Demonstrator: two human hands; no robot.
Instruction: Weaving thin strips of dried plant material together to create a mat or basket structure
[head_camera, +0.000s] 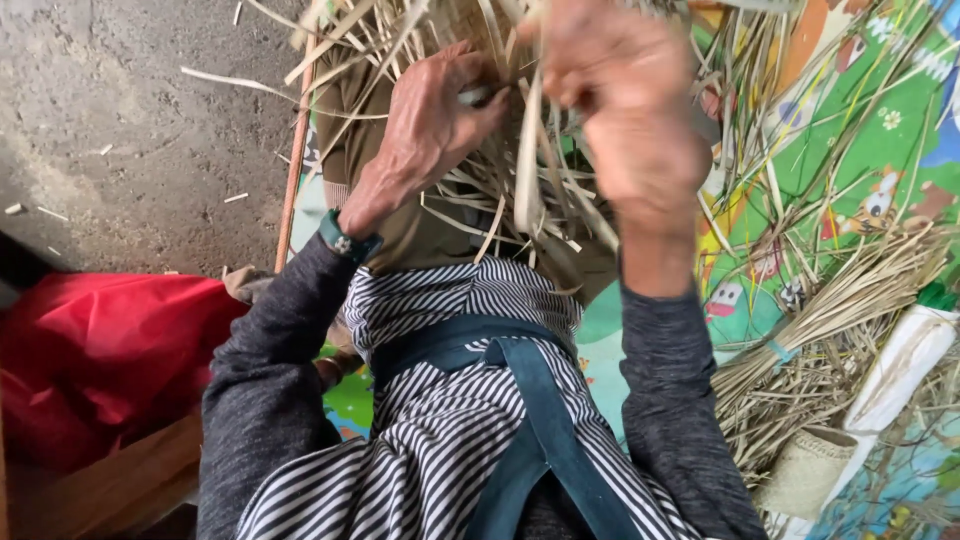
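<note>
Near the top centre of the frame I see both hands raised over a loose tangle of dry straw strips (500, 190) that spills across my lap. My left hand (430, 125) sits just left of centre, fingers curled closed around a few strips, with something small and pale pinched at the fingertips (too blurred for me to tell what it is). My right hand (625, 110) is higher and to the right, motion-blurred, its fingers closed on a wider flat strip (527, 160) that hangs down between the two hands. A green wristband (348, 240) shows at the left cuff. Below the hands I see my striped shirt (440, 420) with a dark teal apron strap (530, 420) crossing it. At lower left lies a red cloth (100, 350) on the grey floor (120, 120). Along the right side a tied straw bundle (830, 320) rests on a colourful cartoon mat (860, 140), beside a white roll (900, 365) and a small woven basket (805, 470).
</note>
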